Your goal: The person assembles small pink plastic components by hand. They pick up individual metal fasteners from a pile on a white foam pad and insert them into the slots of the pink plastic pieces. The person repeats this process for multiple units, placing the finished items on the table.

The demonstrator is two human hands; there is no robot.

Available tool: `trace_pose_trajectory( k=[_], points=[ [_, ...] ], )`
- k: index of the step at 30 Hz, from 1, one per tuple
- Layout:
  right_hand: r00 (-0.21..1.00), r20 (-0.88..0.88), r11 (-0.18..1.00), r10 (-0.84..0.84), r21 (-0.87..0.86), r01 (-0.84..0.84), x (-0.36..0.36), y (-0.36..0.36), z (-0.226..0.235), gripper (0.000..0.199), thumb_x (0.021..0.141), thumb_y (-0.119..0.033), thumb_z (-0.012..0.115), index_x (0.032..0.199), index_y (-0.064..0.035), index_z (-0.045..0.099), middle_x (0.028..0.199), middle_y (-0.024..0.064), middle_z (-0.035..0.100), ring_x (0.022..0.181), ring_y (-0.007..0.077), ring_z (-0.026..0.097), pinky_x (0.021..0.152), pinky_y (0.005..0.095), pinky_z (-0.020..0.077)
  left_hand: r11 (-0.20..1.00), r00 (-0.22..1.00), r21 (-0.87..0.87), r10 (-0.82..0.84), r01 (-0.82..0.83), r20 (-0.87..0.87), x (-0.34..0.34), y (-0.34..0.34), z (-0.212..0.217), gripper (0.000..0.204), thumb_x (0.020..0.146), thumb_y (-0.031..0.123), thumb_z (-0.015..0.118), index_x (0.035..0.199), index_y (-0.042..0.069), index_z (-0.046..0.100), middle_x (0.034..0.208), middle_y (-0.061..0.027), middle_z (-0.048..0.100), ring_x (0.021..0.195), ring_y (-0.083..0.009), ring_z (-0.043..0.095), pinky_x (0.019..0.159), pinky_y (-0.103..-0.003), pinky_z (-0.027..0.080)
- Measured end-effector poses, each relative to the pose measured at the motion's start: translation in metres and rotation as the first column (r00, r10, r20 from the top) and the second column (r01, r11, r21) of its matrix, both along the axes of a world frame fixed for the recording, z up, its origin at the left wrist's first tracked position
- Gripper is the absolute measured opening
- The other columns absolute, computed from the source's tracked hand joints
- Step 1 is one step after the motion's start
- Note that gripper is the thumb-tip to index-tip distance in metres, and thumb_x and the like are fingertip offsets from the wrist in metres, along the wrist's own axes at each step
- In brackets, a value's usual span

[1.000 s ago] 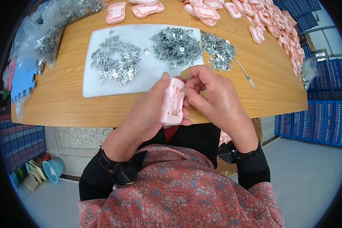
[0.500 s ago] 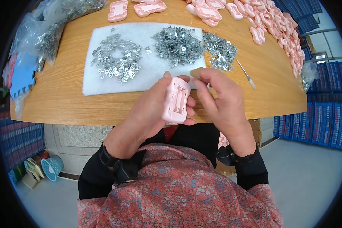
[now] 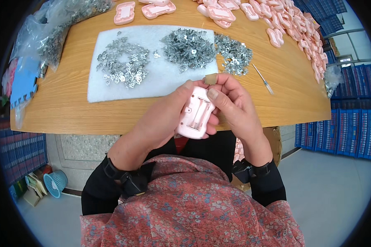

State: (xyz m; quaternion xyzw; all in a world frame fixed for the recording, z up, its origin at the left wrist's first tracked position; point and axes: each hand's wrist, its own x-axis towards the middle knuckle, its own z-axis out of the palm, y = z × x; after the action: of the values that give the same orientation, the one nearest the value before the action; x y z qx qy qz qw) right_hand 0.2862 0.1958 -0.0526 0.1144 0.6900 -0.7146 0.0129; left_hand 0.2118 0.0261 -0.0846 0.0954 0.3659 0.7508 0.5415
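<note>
A pale pink plastic battery casing lies in my left hand, its open battery compartment facing up. My left thumb runs along its left edge, and the fingers wrap beneath and show at its right side. At the upper right corner of the casing, my right hand has its thumb bent against the rim beside the compartment, fingers curled behind. A tan wrap covers one fingertip by that corner. Whatever the right fingers pinch is hidden. Beyond the hands, small metal battery contacts are heaped on a white foam pad.
More contacts spread over the pad's left part, others right of it. A thin pointed tool lies on the wooden table. Pink casings pile up at far right. A plastic bag of metal parts stands far left.
My right hand has come down and left from above the casing to its upper right corner, thumb now on it. The casing has turned a little to face me more squarely.
</note>
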Motion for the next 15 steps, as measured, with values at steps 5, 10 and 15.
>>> trace_pose_trajectory(
  k=[5,10,15],
  points=[
    [0.996,0.083,0.997,0.020,-0.077,-0.014,-0.001,0.011,-0.007,0.030,0.099,-0.015,0.062,0.125,-0.0016,0.054,0.090,-0.0028,0.061,0.075,0.0016,0.053,0.066,0.0175,0.0437,0.965,0.933,-0.148,0.159,-0.216,-0.324,0.006,0.001,-0.005,0.038,0.105,0.023,0.047,0.136,-0.001,0.048,0.104,-0.0111,0.067,0.087,-0.0159,0.069,0.073,-0.030,0.058],
    [0.996,0.089,0.996,0.012,-0.092,-0.004,0.001,0.013,-0.007,0.034,0.099,-0.014,0.062,0.128,-0.0017,0.051,0.088,-0.0031,0.061,0.074,0.0018,0.052,0.064,0.0172,0.0424,0.952,0.804,-0.196,0.075,-0.233,-0.590,0.005,0.000,0.005,0.038,0.098,0.015,0.059,0.129,-0.004,0.053,0.099,-0.0123,0.068,0.087,-0.0127,0.067,0.072,-0.029,0.055],
    [0.997,0.075,0.994,0.023,-0.108,-0.015,0.003,0.013,-0.014,0.035,0.098,-0.012,0.062,0.129,-0.0012,0.049,0.090,-0.0021,0.061,0.078,0.0030,0.055,0.069,0.0183,0.0444,0.921,0.524,-0.269,-0.087,-0.281,-0.848,0.002,0.000,0.011,0.036,0.096,0.007,0.057,0.130,-0.001,0.053,0.104,-0.0105,0.066,0.089,-0.0117,0.065,0.075,-0.030,0.053]
  ],
)
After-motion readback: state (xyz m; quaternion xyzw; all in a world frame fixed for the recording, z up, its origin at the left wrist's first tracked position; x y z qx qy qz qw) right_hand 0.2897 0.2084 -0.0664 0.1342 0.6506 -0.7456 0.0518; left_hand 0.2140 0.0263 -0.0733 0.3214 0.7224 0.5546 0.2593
